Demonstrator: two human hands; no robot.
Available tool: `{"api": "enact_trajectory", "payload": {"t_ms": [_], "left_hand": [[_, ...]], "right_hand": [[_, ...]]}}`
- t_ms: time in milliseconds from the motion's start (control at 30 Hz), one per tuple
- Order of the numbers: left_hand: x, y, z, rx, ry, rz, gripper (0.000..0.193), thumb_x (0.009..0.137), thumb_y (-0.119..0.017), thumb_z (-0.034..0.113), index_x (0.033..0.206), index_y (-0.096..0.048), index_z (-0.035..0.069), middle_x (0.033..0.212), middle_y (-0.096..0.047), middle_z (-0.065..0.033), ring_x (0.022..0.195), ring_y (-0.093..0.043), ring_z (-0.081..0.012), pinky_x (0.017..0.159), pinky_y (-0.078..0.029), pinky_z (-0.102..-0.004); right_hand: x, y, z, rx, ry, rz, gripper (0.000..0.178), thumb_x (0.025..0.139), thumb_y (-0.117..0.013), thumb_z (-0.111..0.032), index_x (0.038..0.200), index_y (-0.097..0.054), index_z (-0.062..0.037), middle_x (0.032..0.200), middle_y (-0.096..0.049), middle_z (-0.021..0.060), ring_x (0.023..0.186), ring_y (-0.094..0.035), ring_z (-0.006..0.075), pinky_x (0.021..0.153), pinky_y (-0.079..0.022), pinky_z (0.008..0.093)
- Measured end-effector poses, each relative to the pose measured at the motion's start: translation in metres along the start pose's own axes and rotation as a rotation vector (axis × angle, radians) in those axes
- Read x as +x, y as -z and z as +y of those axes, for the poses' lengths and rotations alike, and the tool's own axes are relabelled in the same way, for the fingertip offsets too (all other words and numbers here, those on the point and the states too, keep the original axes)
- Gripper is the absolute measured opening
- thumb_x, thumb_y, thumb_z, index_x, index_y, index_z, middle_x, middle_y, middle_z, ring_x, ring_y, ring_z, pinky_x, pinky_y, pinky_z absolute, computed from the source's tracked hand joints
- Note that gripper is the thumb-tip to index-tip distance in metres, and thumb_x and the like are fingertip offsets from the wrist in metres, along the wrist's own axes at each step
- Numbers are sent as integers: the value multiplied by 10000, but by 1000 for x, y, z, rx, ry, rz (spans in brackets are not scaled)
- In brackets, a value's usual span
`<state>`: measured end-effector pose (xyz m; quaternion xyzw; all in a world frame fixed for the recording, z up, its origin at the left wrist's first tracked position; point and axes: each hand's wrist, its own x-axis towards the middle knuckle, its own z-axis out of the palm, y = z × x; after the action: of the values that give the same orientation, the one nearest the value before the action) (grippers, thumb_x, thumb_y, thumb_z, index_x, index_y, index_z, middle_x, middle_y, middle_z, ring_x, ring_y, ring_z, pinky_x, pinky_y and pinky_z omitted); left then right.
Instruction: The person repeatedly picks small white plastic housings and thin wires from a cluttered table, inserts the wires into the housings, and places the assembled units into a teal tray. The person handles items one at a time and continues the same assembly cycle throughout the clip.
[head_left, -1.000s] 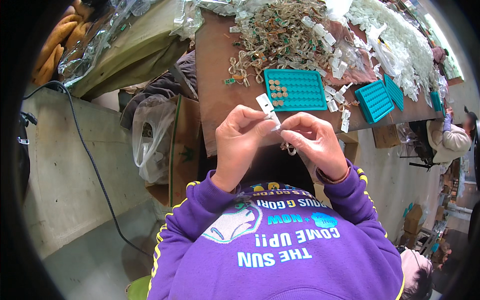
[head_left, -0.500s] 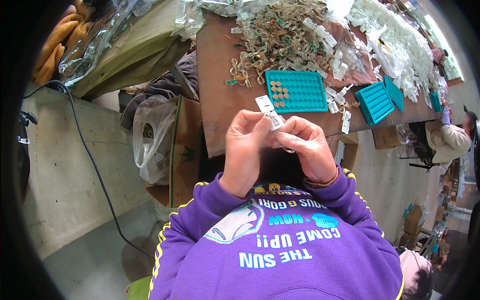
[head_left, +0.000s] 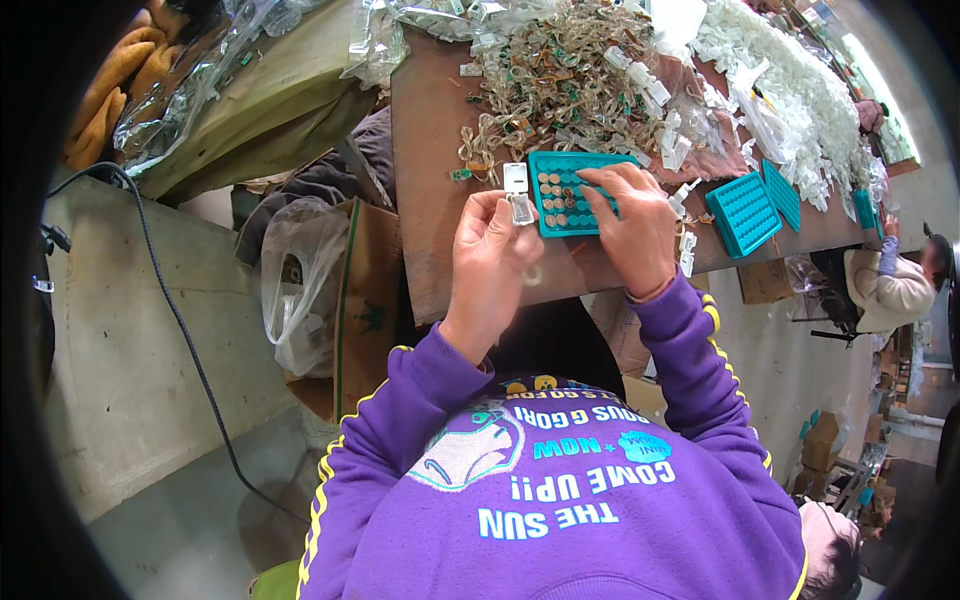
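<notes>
Left hand (head_left: 492, 258) pinched the case (head_left: 516, 179) low, prob to leave it open; right hand (head_left: 640, 228) half-curled over the tray (head_left: 565, 161), grip was unclear.

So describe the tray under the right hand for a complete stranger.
On the brown table, find the wire tangle. Below it in view, partly behind the right hand, lies a teal tray. Unlike the teal trays further right, it holds round discs.

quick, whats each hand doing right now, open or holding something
Left hand: closed, holding a small open white case.
Right hand: over the teal tray; open or gripping cannot be told.
</notes>
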<state>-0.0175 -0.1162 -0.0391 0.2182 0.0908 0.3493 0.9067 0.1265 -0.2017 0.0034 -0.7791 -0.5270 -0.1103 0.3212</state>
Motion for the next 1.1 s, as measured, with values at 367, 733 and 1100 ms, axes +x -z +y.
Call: {"api": "enact_trajectory", "payload": {"t_ms": [367, 733, 1100], "left_hand": [[6, 3, 0, 17, 51, 15, 171, 1003, -547, 195, 1093, -492, 61, 912, -605, -44, 705, -540, -78, 630, -451, -216], [6, 5, 3, 9, 80, 0, 158, 1005, -534, 199, 1072, -520, 56, 970, -647, -98, 848, -621, -147, 828, -525, -288], [7, 5, 2, 40, 42, -10, 112, 994, -556, 165, 1047, -532, 69, 977, -648, -76, 864, -622, -133, 836, -524, -301]], "right_hand": [[24, -13, 12, 186, 28, -130, 127, 787, -669, -73, 909, -667, -38, 852, -645, 141, 802, -637, 329, 715, -511, 408], [35, -16, 14, 95, 141, -264, 83, 787, -676, -63, 865, -666, -35, 850, -641, 126, 780, -643, 332, 688, -522, 395], [36, -3, -4, 237, 87, -72, 74, 777, -688, -37, 849, -672, -38, 802, -641, 102, 706, -651, 283, 625, -528, 341]]}}
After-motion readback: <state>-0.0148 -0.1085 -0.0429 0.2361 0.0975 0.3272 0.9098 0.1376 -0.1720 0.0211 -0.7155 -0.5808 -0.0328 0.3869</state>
